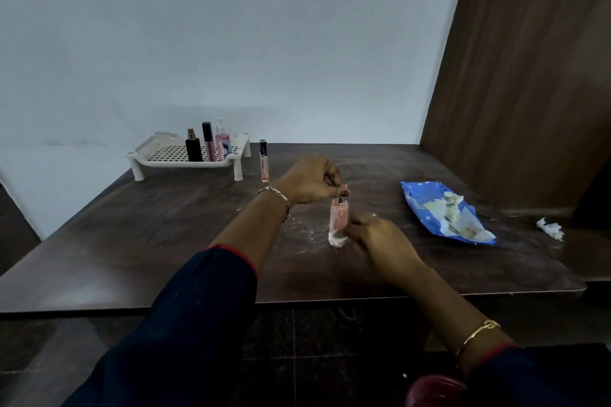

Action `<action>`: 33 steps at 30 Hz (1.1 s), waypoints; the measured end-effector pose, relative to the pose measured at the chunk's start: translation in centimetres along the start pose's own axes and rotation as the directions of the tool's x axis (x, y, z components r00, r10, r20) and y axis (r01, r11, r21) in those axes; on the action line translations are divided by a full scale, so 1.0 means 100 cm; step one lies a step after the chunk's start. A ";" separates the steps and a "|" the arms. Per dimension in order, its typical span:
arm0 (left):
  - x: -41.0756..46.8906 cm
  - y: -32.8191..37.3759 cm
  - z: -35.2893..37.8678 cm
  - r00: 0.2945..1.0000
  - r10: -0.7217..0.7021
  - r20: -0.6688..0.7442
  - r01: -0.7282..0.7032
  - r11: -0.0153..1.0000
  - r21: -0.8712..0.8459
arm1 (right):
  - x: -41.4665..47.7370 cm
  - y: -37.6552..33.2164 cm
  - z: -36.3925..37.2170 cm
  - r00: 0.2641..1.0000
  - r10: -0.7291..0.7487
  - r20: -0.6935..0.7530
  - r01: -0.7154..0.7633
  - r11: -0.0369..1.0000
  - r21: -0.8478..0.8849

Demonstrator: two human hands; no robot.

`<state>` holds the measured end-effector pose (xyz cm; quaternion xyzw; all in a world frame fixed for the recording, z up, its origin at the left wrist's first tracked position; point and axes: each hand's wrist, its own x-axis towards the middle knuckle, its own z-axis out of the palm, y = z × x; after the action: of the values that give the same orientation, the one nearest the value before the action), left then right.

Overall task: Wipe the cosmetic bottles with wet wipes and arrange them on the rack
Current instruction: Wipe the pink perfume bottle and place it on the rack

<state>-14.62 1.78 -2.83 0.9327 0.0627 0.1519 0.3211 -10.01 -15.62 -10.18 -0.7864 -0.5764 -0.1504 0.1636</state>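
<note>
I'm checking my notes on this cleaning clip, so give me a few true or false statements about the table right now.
The left hand pinches the top of the pink bottle. True.
The rack holds five items. False: three stand on it.
The right hand holds a wipe at the bottle's base. True.
The blue wipes pack lies on the rack. False: it lies on the table, right of the hands.

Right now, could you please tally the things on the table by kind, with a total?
Racks: 1
Bottles: 3, black, pink pump, pink one being wiped
Slim tubes: 2, one racked, one beside
Wipe packs: 1
Loose wipes: 2, one at the wiped bottle's base, one far right
Total: 9
</note>
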 end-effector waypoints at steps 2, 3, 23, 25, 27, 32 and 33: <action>0.000 0.001 0.000 1.000 -0.001 -0.005 0.001 1.000 0.010 | 0.004 0.001 -0.008 0.990 0.007 -0.142 -0.004 1.000 0.020; -0.001 0.001 0.000 1.000 0.000 0.000 0.000 1.000 0.008 | 0.007 0.002 -0.010 0.982 0.005 -0.189 -0.004 1.000 0.006; 0.003 0.015 -0.004 0.997 -0.021 0.075 0.012 0.993 0.118 | -0.006 0.000 0.010 0.987 0.027 -0.159 -0.020 0.999 0.048; 0.002 0.016 -0.004 0.997 -0.018 0.075 0.009 0.992 0.124 | -0.006 0.000 0.012 0.995 0.045 -0.085 -0.041 0.998 0.058; 0.002 0.016 -0.004 0.997 -0.017 0.078 0.006 0.991 0.132 | -0.005 0.002 0.016 0.999 0.050 0.013 -0.050 0.998 0.037; 0.002 0.016 -0.002 0.997 -0.031 0.066 0.023 0.992 0.125 | -0.009 0.004 0.019 0.999 0.031 0.021 -0.032 0.996 0.081; 0.001 0.017 -0.002 0.997 -0.035 0.067 0.027 0.992 0.127 | -0.009 0.004 0.017 0.999 0.034 -0.022 -0.032 0.996 0.080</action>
<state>-14.57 0.58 -1.56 0.9547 0.0756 0.1105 0.2658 -9.84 -15.77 -12.18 -0.7868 -0.5670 -0.1335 0.2041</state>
